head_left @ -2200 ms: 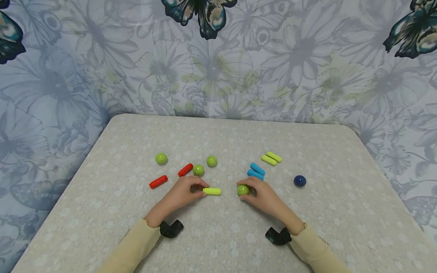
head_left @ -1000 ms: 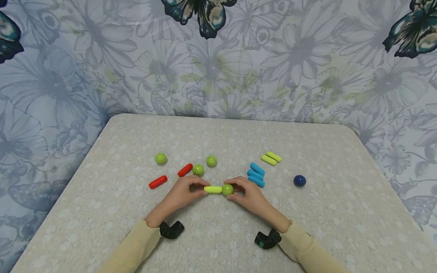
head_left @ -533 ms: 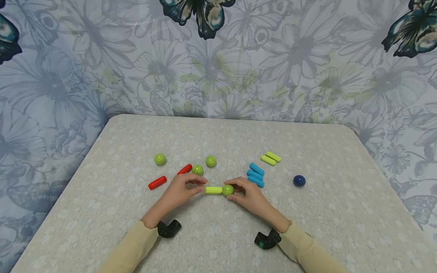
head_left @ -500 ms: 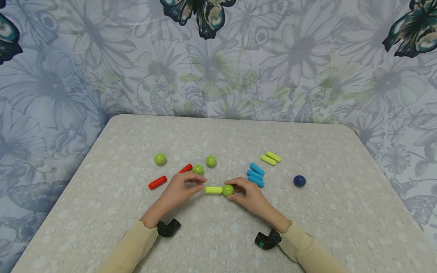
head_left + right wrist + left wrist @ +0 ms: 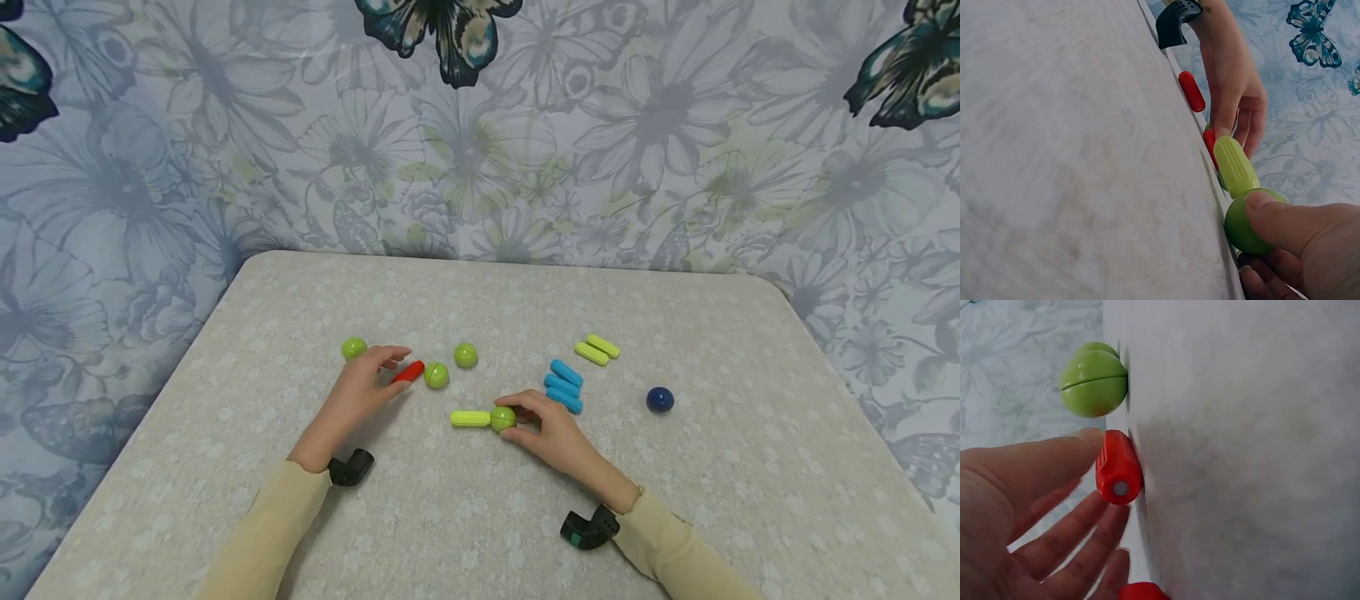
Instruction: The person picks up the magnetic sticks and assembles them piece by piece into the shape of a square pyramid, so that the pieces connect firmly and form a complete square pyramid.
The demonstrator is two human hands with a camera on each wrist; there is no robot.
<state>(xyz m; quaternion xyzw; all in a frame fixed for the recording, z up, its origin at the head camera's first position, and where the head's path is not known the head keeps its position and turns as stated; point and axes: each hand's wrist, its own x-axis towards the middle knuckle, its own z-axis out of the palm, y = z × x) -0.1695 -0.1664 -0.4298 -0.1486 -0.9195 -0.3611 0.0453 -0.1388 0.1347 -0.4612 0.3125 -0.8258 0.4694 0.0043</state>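
My right hand (image 5: 551, 429) pinches a green ball (image 5: 502, 419) between thumb and fingers. Joined end to end with that ball is a yellow-green building stick (image 5: 470, 418), its left end free. My left hand (image 5: 356, 392) reaches over a red stick (image 5: 409, 372), thumb tip at its side and the other fingers spread. In the left wrist view this red stick (image 5: 1120, 469) shows a round silver disc on its end, with the thumb above and fingertips beneath. A second red stick (image 5: 1192, 92), hidden by my left hand in the head view, shows in the right wrist view.
Green balls (image 5: 437, 376) lie beyond my left hand, one partly behind it (image 5: 354, 347). Right of centre are several blue sticks (image 5: 563, 385) and two yellow-green sticks (image 5: 597, 349). A dark blue ball (image 5: 660, 400) sits farther right. The patterned tablecloth (image 5: 480, 517) meets a floral wall.
My right hand brought the green ball left against the yellow-green stick's end. My left hand then let go of that stick and moved left and away from me to the red stick.
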